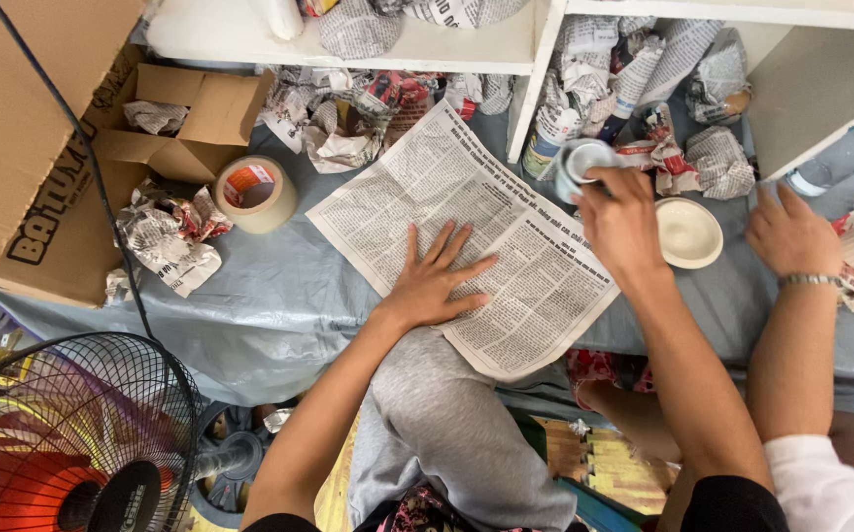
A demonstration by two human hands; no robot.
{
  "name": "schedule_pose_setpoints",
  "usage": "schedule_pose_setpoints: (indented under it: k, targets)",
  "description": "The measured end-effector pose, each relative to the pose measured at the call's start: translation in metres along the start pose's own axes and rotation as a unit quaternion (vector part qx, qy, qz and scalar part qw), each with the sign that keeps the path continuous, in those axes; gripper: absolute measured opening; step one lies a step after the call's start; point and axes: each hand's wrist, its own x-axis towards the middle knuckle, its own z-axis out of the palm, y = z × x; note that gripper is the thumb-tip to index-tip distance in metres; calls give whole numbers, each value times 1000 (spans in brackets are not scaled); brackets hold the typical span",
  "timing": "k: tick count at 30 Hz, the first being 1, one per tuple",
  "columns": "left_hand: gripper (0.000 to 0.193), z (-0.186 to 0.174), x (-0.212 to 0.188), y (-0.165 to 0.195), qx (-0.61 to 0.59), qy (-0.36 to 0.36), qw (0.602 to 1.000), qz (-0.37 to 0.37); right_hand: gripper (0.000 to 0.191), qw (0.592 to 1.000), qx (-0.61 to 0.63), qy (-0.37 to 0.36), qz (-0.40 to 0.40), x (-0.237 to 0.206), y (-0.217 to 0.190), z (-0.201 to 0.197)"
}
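Flattened under the spread, empty left hand, a thin, limp newspaper sheet is pinned to the grey cover. Beyond, a small white cup, hard, light and judged breakable, is grasped around its side by the right hand.

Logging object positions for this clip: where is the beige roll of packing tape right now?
In the head view the beige roll of packing tape lies on the grey sheet, left of the flat newspaper sheet and beside the small open cardboard box.
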Motion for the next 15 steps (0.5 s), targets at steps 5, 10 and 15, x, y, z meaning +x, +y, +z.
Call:
schedule_pose_setpoints:
  k: [5, 10, 15]
  targets:
    - [76, 1, 2, -2, 2, 12, 1000, 3, 12, 999, -30, -31, -24, -4, -10, 9]
    - [81, 1, -3, -3, 13, 4, 1000, -1, 20, 998, -10, -61, 6, -6, -15, 10]
    - [115, 5, -1, -8, -18, 26, 999, -15, 31, 998, 13, -39, 50, -4, -26, -4]
